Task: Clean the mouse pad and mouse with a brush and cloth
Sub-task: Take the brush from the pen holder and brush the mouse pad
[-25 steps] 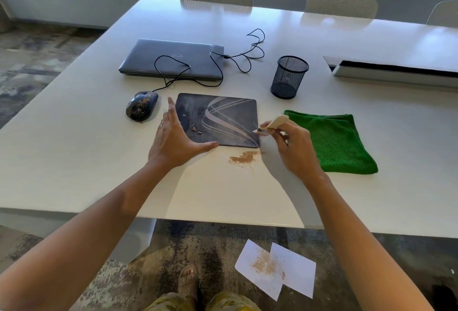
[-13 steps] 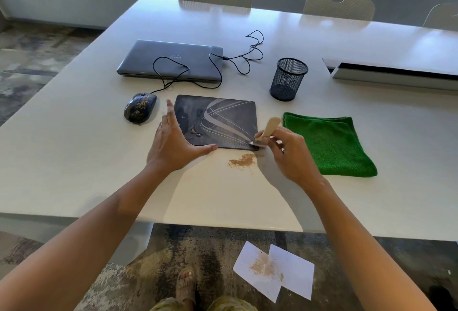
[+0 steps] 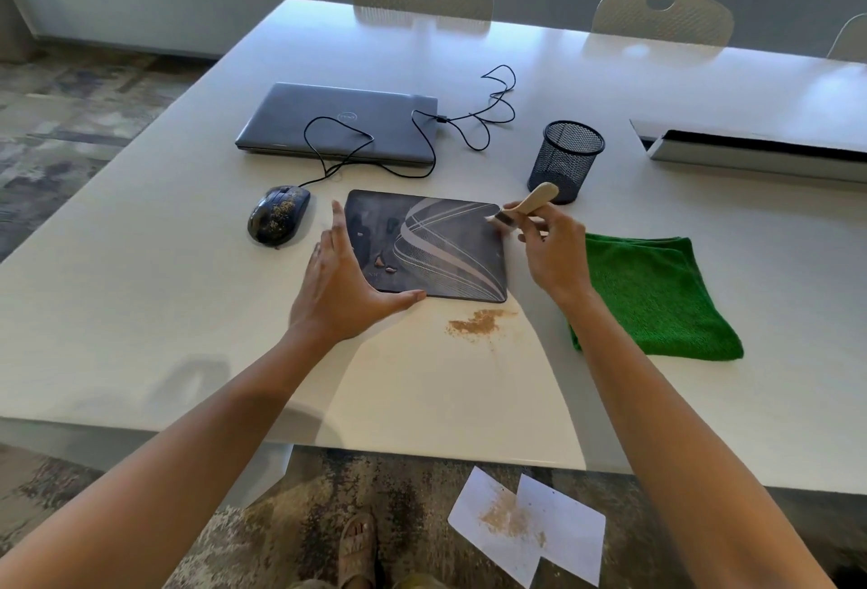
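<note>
I had the right hand [image 3: 551, 251] gripping the brush [image 3: 520, 209] by its wooden handle, bristles touching the upper right corner of the mouse pad [image 3: 436, 251], mid-frame, probably set to sweep down toward the brown dust pile [image 3: 478, 323] below the pad's lower edge. Left hand [image 3: 345, 281] lay flat, fingers straight, pressing the pad's lower left corner, likely so it wouldn't slide. A few crumbs sat on the pad. Dirty mouse [image 3: 277, 214] was left of it, green cloth [image 3: 652, 297] unused at right.

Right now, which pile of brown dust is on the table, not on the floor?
The brown dust pile just in front of the mouse pad. The other dust lies on white paper sheets on the floor.
</note>
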